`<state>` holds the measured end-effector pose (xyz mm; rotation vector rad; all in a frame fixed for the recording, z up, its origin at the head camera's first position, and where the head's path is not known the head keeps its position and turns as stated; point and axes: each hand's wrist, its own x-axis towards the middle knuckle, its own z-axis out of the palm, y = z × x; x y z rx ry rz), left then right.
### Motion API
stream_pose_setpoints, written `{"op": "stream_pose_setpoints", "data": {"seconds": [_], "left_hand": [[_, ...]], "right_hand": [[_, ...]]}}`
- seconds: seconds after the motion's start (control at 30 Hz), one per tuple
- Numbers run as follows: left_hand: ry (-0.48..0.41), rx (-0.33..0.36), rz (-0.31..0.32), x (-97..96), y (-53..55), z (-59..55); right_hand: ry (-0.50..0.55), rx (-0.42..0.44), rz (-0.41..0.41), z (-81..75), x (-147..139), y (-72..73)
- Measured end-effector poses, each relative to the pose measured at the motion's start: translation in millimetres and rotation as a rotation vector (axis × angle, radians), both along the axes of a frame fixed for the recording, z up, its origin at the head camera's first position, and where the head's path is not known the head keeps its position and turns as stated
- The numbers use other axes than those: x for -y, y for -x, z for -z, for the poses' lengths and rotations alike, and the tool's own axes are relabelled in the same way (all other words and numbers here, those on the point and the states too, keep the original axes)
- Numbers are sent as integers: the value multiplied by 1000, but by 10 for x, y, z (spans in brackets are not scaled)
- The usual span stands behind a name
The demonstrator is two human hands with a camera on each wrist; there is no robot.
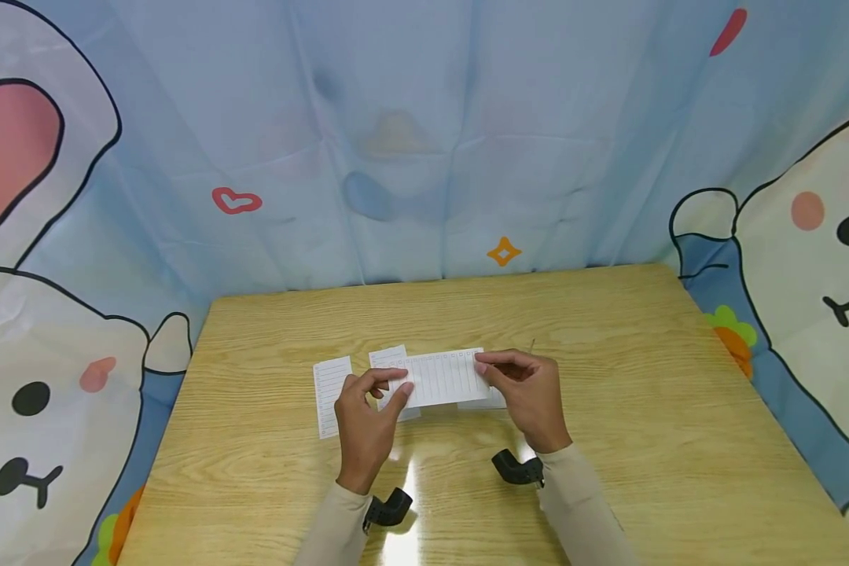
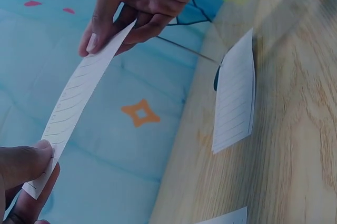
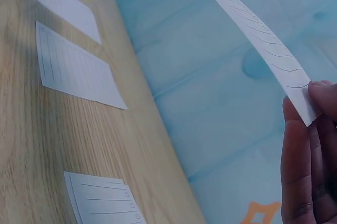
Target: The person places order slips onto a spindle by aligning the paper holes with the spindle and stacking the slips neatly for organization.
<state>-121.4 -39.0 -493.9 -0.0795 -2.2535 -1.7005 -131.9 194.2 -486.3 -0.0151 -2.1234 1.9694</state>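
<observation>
A white paper checklist slip (image 1: pixel 442 377), ruled with lines and small boxes, is held sideways above the table by both hands. My left hand (image 1: pixel 369 420) pinches its left end between thumb and fingers. Its right end is pinched by my right hand (image 1: pixel 531 397). In the right wrist view the slip (image 3: pixel 263 40) bows slightly between the hands. Below, a similar slip (image 1: pixel 332 397) lies at the left, and another slip (image 1: pixel 387 356) is partly hidden behind the held one. A small stack of slips (image 3: pixel 105 200) lies on the right, mostly covered in the head view.
The wooden table (image 1: pixel 644 377) ends at a blue patterned curtain (image 1: pixel 424 196). A thin dark stick-like thing (image 2: pixel 189 50) sticks out behind the right stack; its kind is unclear. Black wrist mounts (image 1: pixel 389 509) are worn on both wrists.
</observation>
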Motion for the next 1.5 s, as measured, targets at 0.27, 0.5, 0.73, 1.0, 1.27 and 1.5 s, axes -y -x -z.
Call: {"op": "stream_pose_setpoints", "data": {"seconds": [0.27,0.5,0.73,1.0,1.27,1.5], "left_hand": [[3,2,17,-73,45,7],[13,-5,23,-138,82,25],[-1,-4,40,-212,98,19],[1,-19,37,-289,135,16],[-10,-52,60,-349,155,2],[1,-68,78,-403,202,-3]], "right_hand": [[16,-1,31,-32,-46,7],[9,16,57,-41,-95,7],[-13,26,69,-72,-161,-2],[-17,1,107,-78,-225,2],[-19,3,151,-82,-266,5],[-18,1,173,-106,-306,12]]}}
